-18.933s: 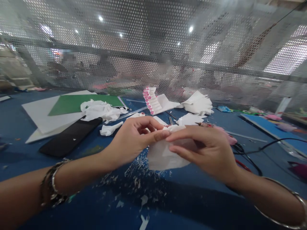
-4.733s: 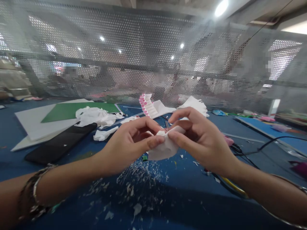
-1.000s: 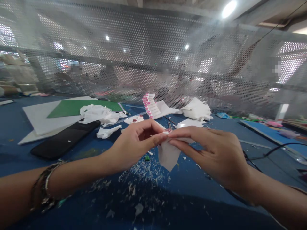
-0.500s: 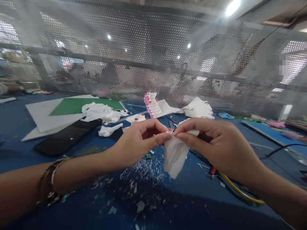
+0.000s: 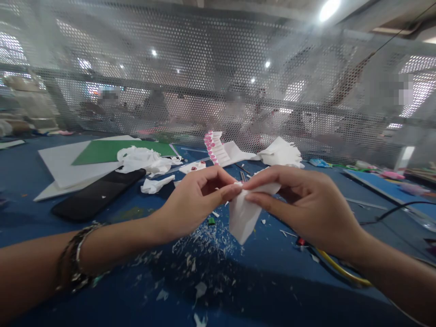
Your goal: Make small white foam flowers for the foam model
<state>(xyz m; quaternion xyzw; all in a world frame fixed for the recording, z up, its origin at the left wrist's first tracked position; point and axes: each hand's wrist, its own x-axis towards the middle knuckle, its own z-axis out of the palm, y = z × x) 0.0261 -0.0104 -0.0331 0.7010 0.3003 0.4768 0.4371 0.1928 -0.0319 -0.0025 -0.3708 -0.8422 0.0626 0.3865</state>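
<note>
And the change is showing in the right hand [image 5: 306, 204]: a few seconds ago its index finger was lifting clear of the work, and now finger and thumb are closing into a narrow pinch on the thin white paper-like sheet [image 5: 243, 220]. The sheet itself is hanging as a slimmer flap, where it was spreading broad earlier, and its bottom corner is riding slightly higher than half a second ago. That is suggesting both hands are now handling one and the same upper edge, probably for fine fingertip work.

The left hand [image 5: 190, 200] is pinching too, thumb and index finger meeting at a small gathered bit of white; exactly how that bit is joining the sheet, the fingers are hiding. So the sheet is sitting right between the two sets of fingertips, its free part dangling below them over the blue bench [image 5: 272, 254], one corner poking out above the right thumb.

Below the hands, fine white shreds [image 5: 211, 240] are littering the surface, with a small green piece [image 5: 211, 221] lying nearer the left hand. Beyond the left hand a crumpled white paper heap [image 5: 143, 159] is resting; under the right forearm a curved yellow tube-like thing [image 5: 342, 270] is peeking out.
</note>
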